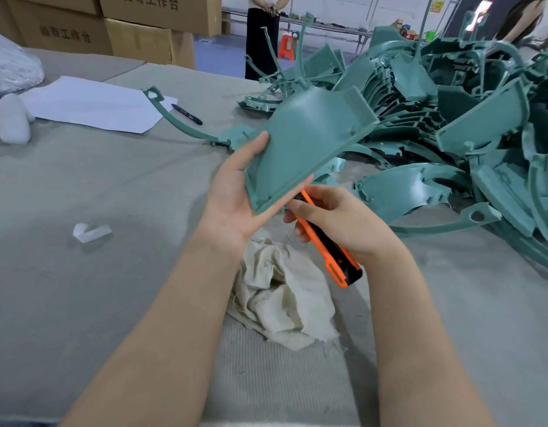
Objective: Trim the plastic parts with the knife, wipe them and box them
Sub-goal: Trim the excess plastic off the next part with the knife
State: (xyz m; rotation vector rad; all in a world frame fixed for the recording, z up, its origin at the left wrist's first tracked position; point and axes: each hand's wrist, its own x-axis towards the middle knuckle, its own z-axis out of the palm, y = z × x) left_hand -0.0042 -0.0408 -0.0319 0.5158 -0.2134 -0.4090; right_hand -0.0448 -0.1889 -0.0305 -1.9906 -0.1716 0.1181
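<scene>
Plastic part, green and curved, is raised above the table in my left hand. My thumb lies on its smooth face and my fingers run under its lower edge, so it is pinched between them. My right hand is wrapped round the orange and black knife. The knife's front end sits right at that lower edge, just beside my left fingertips; the blade itself I cannot make out. Below both hands a crumpled pale cloth lies on the table. To my right a big pile of green parts covers the table. Farther off on the left lie a white sheet of paper and a black pen, with cardboard boxes behind them.
</scene>
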